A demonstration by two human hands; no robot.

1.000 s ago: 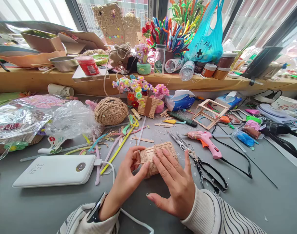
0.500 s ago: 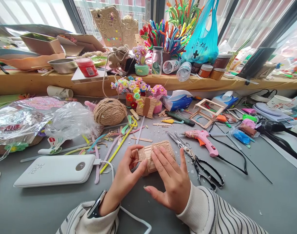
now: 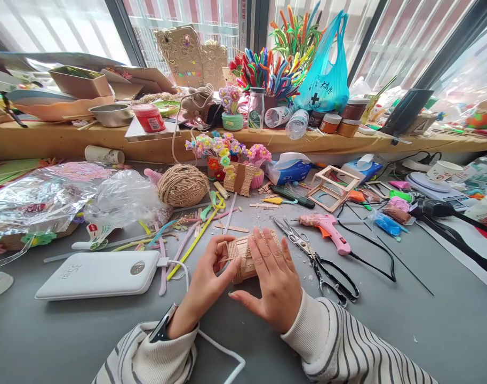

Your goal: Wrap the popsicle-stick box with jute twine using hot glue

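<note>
A small box of wooden craft sticks partly wound with jute twine (image 3: 243, 248) rests near the front middle of the grey table. My left hand (image 3: 209, 272) grips its left end, thumb on the near side and fingers at the back. Across its top right lies my right hand (image 3: 276, 282), palm down, fingers stretched out, thumb held apart; it covers much of the twine there. Black-handled scissors (image 3: 321, 264) lie open just right of my right hand. A pink glue gun (image 3: 327, 229) is beyond them. Behind the box sits a ball of jute twine (image 3: 183, 185).
A white power bank (image 3: 101, 274) with a cable lies at left, its cable running beneath my left arm. Pipe cleaners (image 3: 199, 237) and loose sticks are scattered behind my hands. An open wooden stick frame (image 3: 333, 186) stands farther back. A cluttered ledge (image 3: 147, 143) runs along the window.
My right hand has shifted slightly left over the box, and its fingers have drawn closer together. My left hand keeps its grip. The view has tilted up and turned slightly.
</note>
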